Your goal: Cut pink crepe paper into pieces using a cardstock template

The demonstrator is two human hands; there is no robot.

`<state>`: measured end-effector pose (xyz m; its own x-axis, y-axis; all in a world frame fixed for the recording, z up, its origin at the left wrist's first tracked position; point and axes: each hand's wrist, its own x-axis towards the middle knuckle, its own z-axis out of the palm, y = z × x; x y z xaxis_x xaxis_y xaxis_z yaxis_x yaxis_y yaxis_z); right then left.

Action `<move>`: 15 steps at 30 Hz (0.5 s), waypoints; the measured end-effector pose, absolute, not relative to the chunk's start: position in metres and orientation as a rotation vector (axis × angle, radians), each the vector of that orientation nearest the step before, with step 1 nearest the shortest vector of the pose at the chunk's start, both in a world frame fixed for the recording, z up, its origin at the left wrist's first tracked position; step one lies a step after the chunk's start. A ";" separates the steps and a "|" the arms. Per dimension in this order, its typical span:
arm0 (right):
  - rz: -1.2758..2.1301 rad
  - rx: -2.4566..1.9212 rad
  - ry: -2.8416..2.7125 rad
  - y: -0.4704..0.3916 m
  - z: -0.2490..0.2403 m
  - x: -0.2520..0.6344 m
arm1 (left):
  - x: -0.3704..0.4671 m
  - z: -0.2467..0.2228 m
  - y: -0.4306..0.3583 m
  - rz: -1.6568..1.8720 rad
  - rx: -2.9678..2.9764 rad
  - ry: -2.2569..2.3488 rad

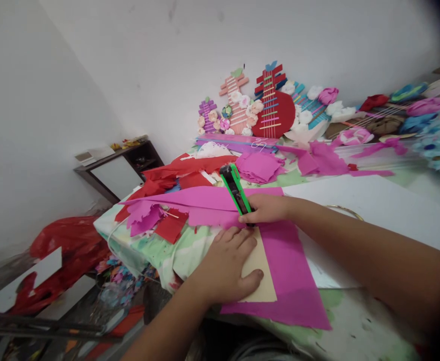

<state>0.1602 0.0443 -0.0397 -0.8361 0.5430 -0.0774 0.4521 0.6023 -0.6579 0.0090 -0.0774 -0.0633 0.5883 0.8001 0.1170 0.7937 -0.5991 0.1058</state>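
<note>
A green and black utility knife [236,189] is gripped in my right hand [268,207], its lower end against the far edge of a cream card [263,281]. Whether the blade is out is hidden. My left hand [230,265] lies flat on the card with its fingers spread, pressing it down. Under the card is a sheet of magenta crepe paper [295,271], which sticks out on the right and near sides. A folded magenta strip [204,198] stretches leftward beyond the hands.
A white board [385,200] lies on the right, with a gold ring [343,211] on it. Red paper scraps [172,225] and a magenta stack [260,166] surround the work. Paper-flower guitar crafts [274,113] lean on the wall. A dark cabinet [122,168] stands left.
</note>
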 end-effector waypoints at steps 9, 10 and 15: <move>1.070 -0.854 -2.697 0.044 -0.039 0.160 | 0.010 -0.060 -0.078 0.213 2.732 1.378; 1.075 -0.853 -2.688 0.043 -0.038 0.161 | 0.010 -0.059 -0.078 0.217 2.729 1.378; 1.114 -0.867 -2.653 0.042 -0.036 0.163 | 0.011 -0.059 -0.077 0.249 2.716 1.376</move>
